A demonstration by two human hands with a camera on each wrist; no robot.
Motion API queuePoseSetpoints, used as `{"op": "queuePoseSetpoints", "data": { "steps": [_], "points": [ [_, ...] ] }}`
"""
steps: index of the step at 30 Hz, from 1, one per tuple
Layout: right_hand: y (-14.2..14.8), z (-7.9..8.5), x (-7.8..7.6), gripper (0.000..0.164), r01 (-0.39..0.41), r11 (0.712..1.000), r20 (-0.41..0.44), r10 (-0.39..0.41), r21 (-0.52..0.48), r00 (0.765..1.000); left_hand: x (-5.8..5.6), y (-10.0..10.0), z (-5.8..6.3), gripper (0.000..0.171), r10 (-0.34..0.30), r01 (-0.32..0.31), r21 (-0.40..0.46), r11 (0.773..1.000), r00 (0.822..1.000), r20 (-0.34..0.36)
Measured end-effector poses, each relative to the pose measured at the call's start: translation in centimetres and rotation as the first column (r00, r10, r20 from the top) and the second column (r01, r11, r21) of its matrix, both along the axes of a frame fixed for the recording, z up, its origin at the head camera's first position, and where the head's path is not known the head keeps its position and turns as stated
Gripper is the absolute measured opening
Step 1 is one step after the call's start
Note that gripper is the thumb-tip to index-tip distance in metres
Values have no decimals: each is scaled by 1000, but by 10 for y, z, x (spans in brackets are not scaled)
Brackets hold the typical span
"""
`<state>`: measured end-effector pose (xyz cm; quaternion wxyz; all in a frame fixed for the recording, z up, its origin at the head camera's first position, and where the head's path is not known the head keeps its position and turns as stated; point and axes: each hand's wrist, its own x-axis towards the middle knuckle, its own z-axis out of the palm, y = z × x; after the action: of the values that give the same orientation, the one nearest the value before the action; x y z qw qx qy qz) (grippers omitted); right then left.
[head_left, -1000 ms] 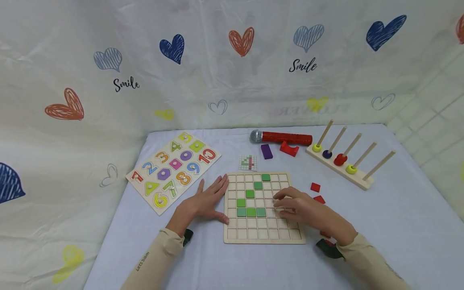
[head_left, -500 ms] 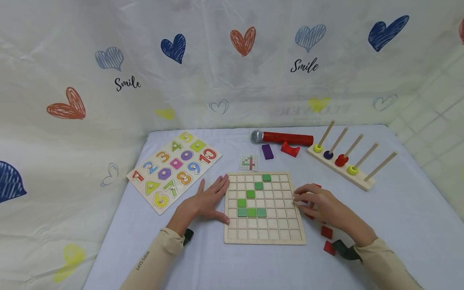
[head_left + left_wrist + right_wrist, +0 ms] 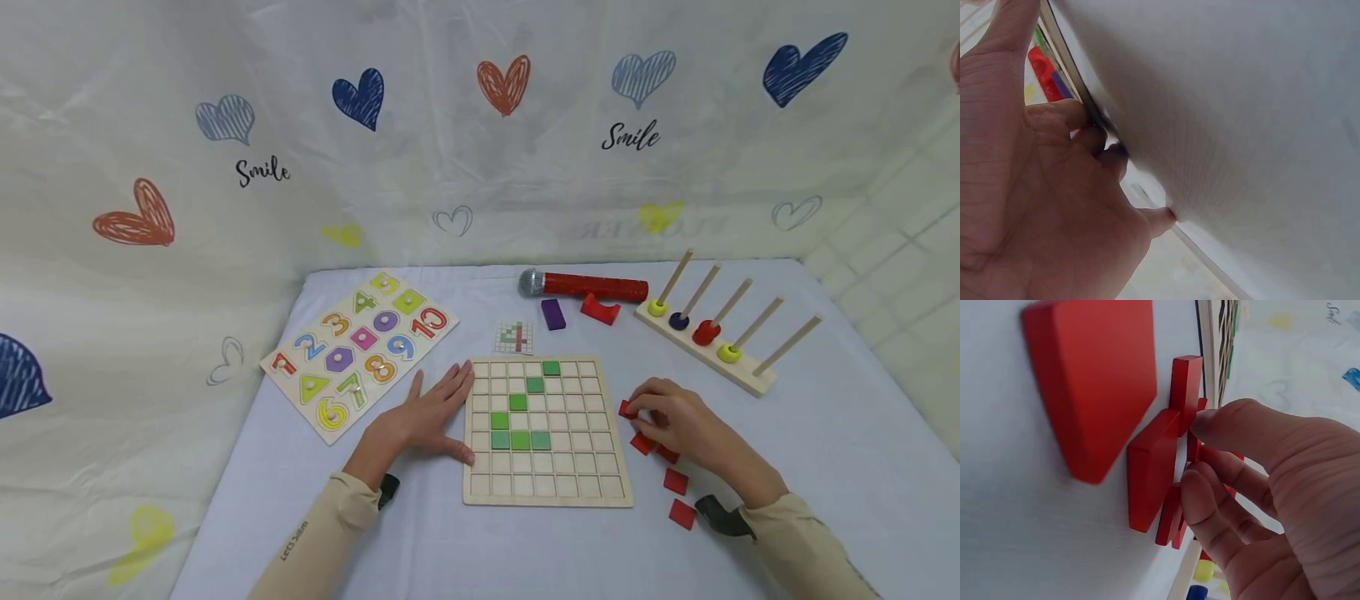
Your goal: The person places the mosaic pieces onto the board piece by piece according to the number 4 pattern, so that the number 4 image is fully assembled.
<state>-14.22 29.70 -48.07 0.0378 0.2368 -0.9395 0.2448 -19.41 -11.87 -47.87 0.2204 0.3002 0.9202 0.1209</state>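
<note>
A wooden grid board (image 3: pixel 547 489) lies on the white cloth, with several green square tiles (image 3: pixel 520 439) set in its cells. My left hand (image 3: pixel 423 425) rests spread at the board's left edge, fingertips and thumb touching its rim. To the right of the board, my right hand (image 3: pixel 675 421) pinches a red square tile (image 3: pixel 626 409) between thumb and fingers, low over the cloth. In the right wrist view, that red tile (image 3: pixel 1194 442) is partly covered by the thumb. More red tiles (image 3: pixel 676 481) lie loose under and below this hand.
A small pattern card (image 3: pixel 513 337) lies behind the board. Farther back are a purple block (image 3: pixel 552 314), a red notched block (image 3: pixel 599 309) and a red microphone (image 3: pixel 592 286). A number puzzle (image 3: pixel 360 354) lies left; a peg stand with rings (image 3: pixel 705 346) stands right.
My right hand has moved right, from over the board to the red tiles beside it, and its fingers have closed on one. The left hand stays in place.
</note>
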Motion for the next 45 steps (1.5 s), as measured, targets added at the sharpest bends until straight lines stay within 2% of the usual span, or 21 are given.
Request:
{"op": "queuePoseSetpoints", "data": {
  "steps": [10, 20, 25, 31, 42, 45],
  "points": [
    [-1, -9, -5, 25, -35, 999, -72, 33, -24, 997, 0, -1, 0, 131, -1, 1, -2, 1000, 1000, 5],
    [-2, -5, -9, 23, -28, 1000, 35, 28, 2, 999, -1, -1, -4, 131, 2, -2, -12, 1000, 1000, 7],
    [-2, -2, -13, 25, -47, 999, 23, 47, 11, 999, -1, -1, -2, 131, 3, -2, -18, 1000, 1000, 5],
    [-7, 4, -23, 26, -91, 996, -13, 91, 11, 996, -1, -1, -2, 131, 2, -2, -11, 1000, 1000, 6],
    [-29, 13, -40, 21, -194, 981, 31, 194, -7, 980, -1, -1, -4, 132, 2, -2, -23, 1000, 1000, -4],
    [-36, 14, -46, 19, -215, 977, 65, 215, -12, 974, -2, -1, -4, 132, -2, 2, -23, 1000, 1000, -9]
  ]
}}
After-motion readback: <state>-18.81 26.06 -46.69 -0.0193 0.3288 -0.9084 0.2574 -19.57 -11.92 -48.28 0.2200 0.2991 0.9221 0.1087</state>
